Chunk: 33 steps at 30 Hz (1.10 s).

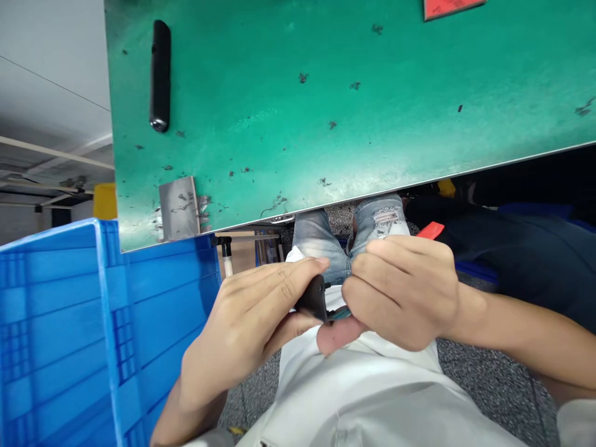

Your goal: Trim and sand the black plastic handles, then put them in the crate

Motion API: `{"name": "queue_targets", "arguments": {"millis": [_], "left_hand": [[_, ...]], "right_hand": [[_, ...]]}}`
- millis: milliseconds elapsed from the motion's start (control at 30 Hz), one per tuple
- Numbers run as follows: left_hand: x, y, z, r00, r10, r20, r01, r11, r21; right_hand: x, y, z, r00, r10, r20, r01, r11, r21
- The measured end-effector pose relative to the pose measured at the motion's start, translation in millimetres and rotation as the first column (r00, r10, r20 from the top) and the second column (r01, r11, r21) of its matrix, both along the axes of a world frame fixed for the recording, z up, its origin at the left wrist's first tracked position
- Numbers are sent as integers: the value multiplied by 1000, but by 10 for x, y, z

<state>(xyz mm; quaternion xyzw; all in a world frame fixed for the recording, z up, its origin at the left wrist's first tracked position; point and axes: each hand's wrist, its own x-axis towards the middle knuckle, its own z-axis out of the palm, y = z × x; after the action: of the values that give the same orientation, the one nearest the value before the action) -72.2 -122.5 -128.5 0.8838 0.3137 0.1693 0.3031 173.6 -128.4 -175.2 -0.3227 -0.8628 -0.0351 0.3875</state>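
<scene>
Above my lap, in front of the table's edge, my left hand (254, 310) is closed around a small black plastic part (313, 299). Its fingers and thumb cover most of that part, and one end faces my right hand. My right hand (403, 292) is wrapped round a red-handled tool (431, 231), whose red end pokes out behind the knuckles. The tool's working end is mostly hidden near the black part. The right thumb reaches under the black part's end, close to or touching it.
A green table (261, 136) with scattered black shavings spans the front. On it lie a long black plastic piece (161, 74), a grey metal plate (179, 208) and a red object (451, 6) at the far edge. A blue crate (109, 310) stands at left. Another person's dark-clothed leg (521, 254) is at right.
</scene>
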Motion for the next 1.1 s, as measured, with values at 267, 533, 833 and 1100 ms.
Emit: {"name": "queue_targets", "arguments": {"millis": [267,533,833,1100], "left_hand": [[-4,-18,-25,999,19,26,-18,998,-54],[15,-7,-10,1000,23,16,-21,995,-95],[78,-19,33,998,22,66,-9,982,-191],[73,-76,34,999,34,-11,-36,975,-220]], "right_hand": [[-33,46,-4,996,-11,-94,15,999,46],[3,80,56,999,-10,-51,2,989,-147],[-65,42,37,997,-49,-61,41,990,-135],[-46,-17,-61,993,-68,-94,68,998,-11]]}}
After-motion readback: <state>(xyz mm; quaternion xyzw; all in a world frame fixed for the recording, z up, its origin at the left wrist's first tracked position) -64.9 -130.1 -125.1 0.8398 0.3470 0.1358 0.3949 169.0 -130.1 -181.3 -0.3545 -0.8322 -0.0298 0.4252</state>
